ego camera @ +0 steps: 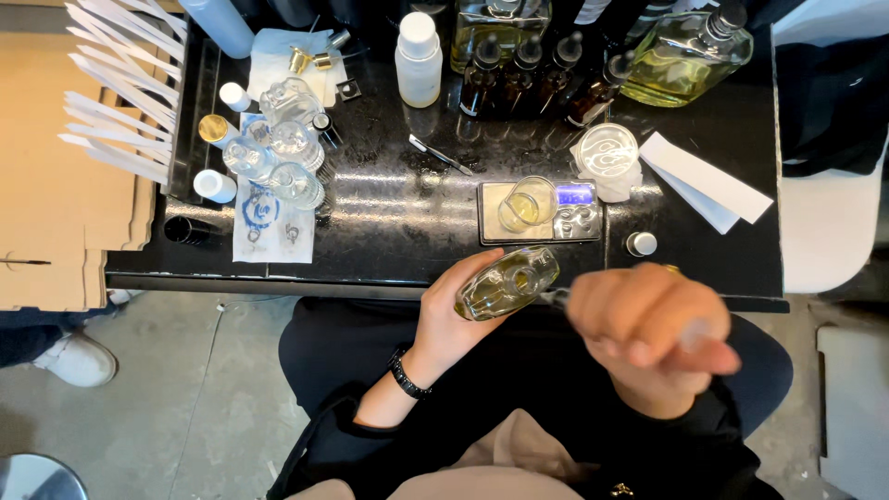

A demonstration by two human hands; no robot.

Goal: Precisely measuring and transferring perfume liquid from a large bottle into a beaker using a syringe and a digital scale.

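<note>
My left hand (454, 319) grips a clear glass bottle (507, 282) of pale yellow liquid, tilted on its side just below the table's near edge. My right hand (653, 324) is blurred to the right of the bottle's mouth, fingers curled; what it holds at the neck I cannot tell. On the black table (407, 222) above them, a small glass beaker (526, 204) with a little yellow liquid stands on a small digital scale (539, 213).
Dark dropper bottles (537, 74), a white plastic bottle (419, 60) and a large flask of yellow liquid (685, 51) line the back. Empty small glass bottles (282, 148) sit left, white paper strips (120, 83) beside them. Tweezers (440, 155), a lidded round dish (607, 153), white cards (704, 181).
</note>
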